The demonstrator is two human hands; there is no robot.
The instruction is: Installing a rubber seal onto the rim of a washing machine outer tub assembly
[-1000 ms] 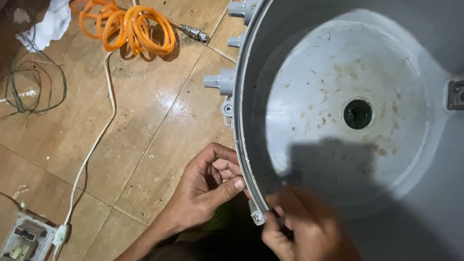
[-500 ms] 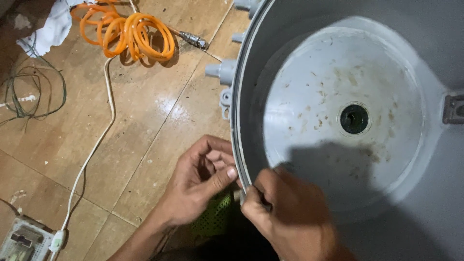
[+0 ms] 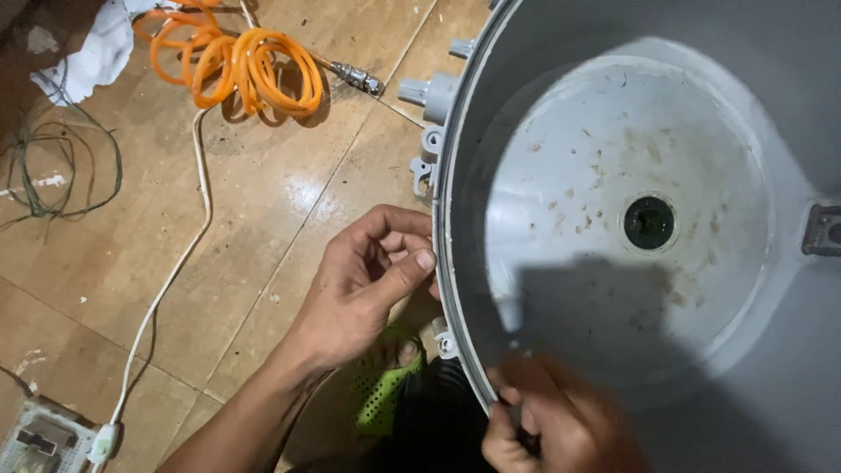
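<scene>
- I am looking down through the head camera at a large grey plastic tub [image 3: 613,219], the kind found inside a washing machine, lying open-mouthed toward me on a tiled floor [image 3: 263,228]
- The tub fills the right side of the view; its pale inner bottom is flecked with brown grime, with a dark round hole [image 3: 649,222] at the middle
- My left hand [image 3: 372,280] rests against the tub's rim [image 3: 445,263] from outside, thumb pressed along the edge and fingers curled in; it reads as bracing the rim, but I cannot tell whether the fingers pinch anything small
- My right hand [image 3: 547,420] is at the lower rim, blurred, fingers closed around the edge; this looks like a clenched hold on the rim itself (the blur hides any small part between the fingertips)
- Both hands sit close together on the same stretch of rim, probably so one steadies while the other works
- A green perforated thing [image 3: 385,390] lies just below the left hand, partly hidden
- Well apart on the floor: a coiled orange hose [image 3: 236,61] with a metal end fitting, a white cable [image 3: 175,280] running to a power strip [image 3: 39,438], thin dark wires [image 3: 61,166], and a white cloth [image 3: 83,44]
</scene>
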